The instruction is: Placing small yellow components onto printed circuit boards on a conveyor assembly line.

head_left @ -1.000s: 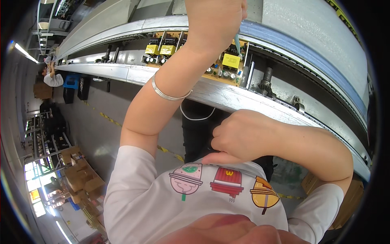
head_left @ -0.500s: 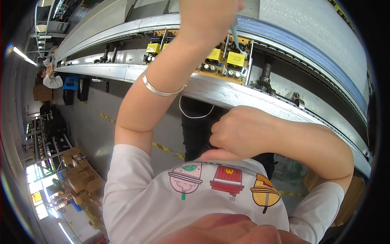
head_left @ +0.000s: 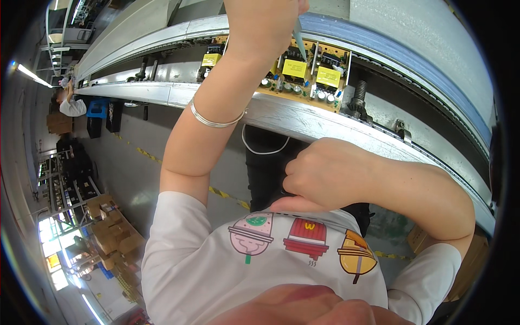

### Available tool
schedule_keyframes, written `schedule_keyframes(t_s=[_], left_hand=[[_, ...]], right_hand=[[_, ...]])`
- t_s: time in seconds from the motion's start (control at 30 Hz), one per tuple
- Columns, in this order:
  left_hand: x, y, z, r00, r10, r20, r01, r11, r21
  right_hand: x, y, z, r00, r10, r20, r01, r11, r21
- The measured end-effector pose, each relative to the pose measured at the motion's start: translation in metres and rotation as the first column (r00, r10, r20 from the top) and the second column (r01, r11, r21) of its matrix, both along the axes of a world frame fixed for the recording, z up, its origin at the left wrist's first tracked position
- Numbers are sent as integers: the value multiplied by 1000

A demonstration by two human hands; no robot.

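Observation:
My left hand (head_left: 271,19), partly cut off by the top edge, is closed on a tool with a pale tapered nozzle (head_left: 299,42). The nozzle points down among the parts of a tan circuit board (head_left: 301,98) beside a yellow block-shaped component (head_left: 294,69). Several board sections lie in a row between two metal rails, some hidden by my left forearm. A whitish blob (head_left: 340,70) sits near the yellow component (head_left: 328,77) on the right section. My right hand (head_left: 330,176) is held in front of my waist with its fingers curled; what they hold, if anything, is hidden.
The near rail (head_left: 281,115) runs across in front of me. A threaded rod (head_left: 359,92) and a bracket (head_left: 401,130) stand right of the boards. A far-left person (head_left: 70,105) is near a blue stool (head_left: 97,108). Cardboard boxes (head_left: 116,227) stand at lower left.
The boards have shifted right along the rails. My left hand and the nozzle have moved left, from the right section to the one beside it. My right hand stays nearly in place.

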State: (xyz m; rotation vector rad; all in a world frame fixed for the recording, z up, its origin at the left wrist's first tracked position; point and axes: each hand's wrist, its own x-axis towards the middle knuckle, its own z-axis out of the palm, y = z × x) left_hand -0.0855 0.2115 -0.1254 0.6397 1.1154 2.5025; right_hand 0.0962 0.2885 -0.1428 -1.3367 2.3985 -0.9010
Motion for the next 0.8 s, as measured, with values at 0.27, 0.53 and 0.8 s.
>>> schedule_keyframes(t_s=[0.27,0.53,0.8], left_hand=[[0,8,2,996,-92,-17,94,979,180],[0,12,-1,988,-154,3,149,965,216],[-57,-50,-26,968,224,117,-238,962,133]], right_hand=[[-2,2,-2,1000,-9,-2,9,1000,15],[-3,1,0,1000,3,15,-3,1000,25],[-1,3,-2,1000,-6,-22,5,1000,-18]])
